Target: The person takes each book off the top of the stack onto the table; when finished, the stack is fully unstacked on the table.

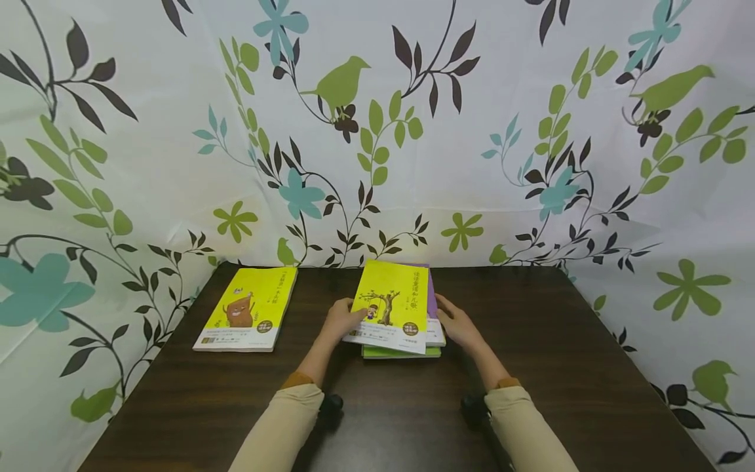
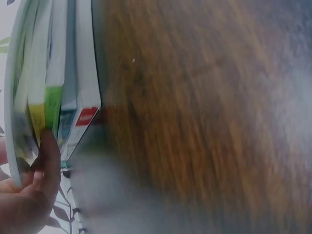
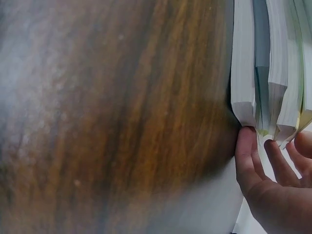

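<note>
Separate book point(image 1: 244, 309) is lying leftward. Left fingers point(image 2: 48, 158) are clamping top book point(image 1: 392, 307) over purple book point(image 1: 432, 304); right fingers point(image 3: 279, 162) are resting apart

– Toward the middle of the counter point(image 1: 531, 341)?
– A stack of books point(image 1: 402, 314), with left hand point(image 1: 344, 319) at its left side, right hand point(image 1: 461, 326) at its right.
– On top?
– The topmost book point(image 1: 390, 303); lies askew over others jutting out at right and in front.
– Left of the stack?
– Another book point(image 1: 250, 308), well apart, near the far left corner.
– Behind?
– A backdrop point(image 1: 413, 196), past the far edge.
</note>
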Action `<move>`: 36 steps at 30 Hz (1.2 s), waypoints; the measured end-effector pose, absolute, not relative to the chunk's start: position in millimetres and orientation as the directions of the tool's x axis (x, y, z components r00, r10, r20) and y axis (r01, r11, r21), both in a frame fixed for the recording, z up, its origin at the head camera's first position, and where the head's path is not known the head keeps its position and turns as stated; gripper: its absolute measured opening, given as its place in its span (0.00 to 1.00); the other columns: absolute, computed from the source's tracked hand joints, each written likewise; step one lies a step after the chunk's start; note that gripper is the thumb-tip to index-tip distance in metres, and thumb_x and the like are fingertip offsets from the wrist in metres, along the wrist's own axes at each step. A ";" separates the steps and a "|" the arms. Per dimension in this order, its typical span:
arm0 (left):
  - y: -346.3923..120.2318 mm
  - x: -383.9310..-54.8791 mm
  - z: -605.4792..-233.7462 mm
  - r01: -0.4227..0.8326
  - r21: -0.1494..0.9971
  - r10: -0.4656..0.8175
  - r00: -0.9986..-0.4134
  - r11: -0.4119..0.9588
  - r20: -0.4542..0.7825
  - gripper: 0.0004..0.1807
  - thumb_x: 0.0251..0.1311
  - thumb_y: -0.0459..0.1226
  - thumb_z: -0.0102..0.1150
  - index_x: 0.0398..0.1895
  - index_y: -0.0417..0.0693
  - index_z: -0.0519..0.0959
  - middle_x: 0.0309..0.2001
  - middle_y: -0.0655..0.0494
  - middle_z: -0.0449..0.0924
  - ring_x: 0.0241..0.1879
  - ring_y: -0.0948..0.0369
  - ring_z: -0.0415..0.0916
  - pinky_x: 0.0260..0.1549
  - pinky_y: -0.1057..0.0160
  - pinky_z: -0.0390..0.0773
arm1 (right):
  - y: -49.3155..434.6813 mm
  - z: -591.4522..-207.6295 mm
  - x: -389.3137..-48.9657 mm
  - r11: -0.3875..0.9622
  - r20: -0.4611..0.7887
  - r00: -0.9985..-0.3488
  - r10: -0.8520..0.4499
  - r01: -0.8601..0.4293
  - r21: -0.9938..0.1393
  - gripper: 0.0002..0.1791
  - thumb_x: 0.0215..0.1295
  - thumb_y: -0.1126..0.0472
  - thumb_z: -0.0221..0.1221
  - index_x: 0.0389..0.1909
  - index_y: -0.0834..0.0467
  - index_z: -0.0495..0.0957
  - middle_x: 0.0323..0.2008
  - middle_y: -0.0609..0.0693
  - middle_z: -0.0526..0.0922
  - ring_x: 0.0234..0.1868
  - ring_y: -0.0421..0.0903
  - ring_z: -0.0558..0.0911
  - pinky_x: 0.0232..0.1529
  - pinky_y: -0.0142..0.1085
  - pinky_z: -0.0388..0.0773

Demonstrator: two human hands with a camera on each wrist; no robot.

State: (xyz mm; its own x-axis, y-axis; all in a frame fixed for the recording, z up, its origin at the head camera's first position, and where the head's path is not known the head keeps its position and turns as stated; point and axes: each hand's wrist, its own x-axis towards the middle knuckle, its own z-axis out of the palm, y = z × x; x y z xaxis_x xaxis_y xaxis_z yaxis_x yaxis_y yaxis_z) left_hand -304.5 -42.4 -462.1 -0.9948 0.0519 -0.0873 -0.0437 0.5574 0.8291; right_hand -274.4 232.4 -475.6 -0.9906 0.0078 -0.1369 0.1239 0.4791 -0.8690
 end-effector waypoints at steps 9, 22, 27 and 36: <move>-57.8 -306.4 -455.3 -0.124 0.892 0.017 -0.989 0.435 -0.146 0.24 0.63 0.37 0.60 0.60 0.33 0.71 0.44 0.39 0.78 0.32 0.55 0.77 0.27 0.64 0.77 | 231.2 -476.7 -272.7 0.459 -0.140 -0.990 0.007 0.127 -0.879 0.29 0.77 0.54 0.45 0.77 0.50 0.54 0.71 0.62 0.63 0.61 0.58 0.71 0.59 0.55 0.73; -74.3 -302.7 -449.1 -0.184 0.913 -0.047 -0.983 0.364 -0.180 0.25 0.63 0.36 0.60 0.63 0.36 0.71 0.46 0.37 0.77 0.29 0.56 0.77 0.21 0.65 0.77 | 230.4 -480.1 -276.4 0.473 -0.116 -0.993 -0.001 0.101 -0.875 0.29 0.78 0.57 0.44 0.76 0.54 0.54 0.67 0.65 0.67 0.55 0.56 0.75 0.51 0.46 0.78; -85.7 -300.5 -447.2 -0.217 0.907 -0.079 -0.976 0.360 -0.202 0.26 0.64 0.37 0.60 0.64 0.37 0.70 0.48 0.37 0.75 0.31 0.55 0.77 0.22 0.65 0.77 | 228.5 -478.7 -276.7 0.477 -0.077 -0.997 -0.004 0.066 -0.877 0.28 0.78 0.60 0.43 0.76 0.56 0.54 0.66 0.67 0.68 0.57 0.58 0.75 0.54 0.49 0.77; -105.5 -291.4 -445.0 -0.226 0.917 -0.098 -0.974 0.330 -0.205 0.27 0.65 0.36 0.58 0.66 0.36 0.68 0.46 0.37 0.75 0.32 0.55 0.77 0.24 0.66 0.77 | 226.8 -474.9 -274.1 0.503 -0.077 -0.997 0.012 0.072 -0.861 0.29 0.77 0.61 0.44 0.75 0.59 0.55 0.68 0.68 0.66 0.70 0.65 0.63 0.70 0.60 0.56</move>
State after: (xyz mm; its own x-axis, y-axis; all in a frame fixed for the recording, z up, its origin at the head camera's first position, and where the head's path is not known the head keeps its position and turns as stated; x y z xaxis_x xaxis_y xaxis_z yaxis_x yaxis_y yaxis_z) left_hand -291.4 -105.5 -445.0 -0.9739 -0.0976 -0.2049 -0.2259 0.3298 0.9166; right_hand -274.1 226.8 -474.9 -0.9970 0.0118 -0.0766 0.0721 0.5031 -0.8612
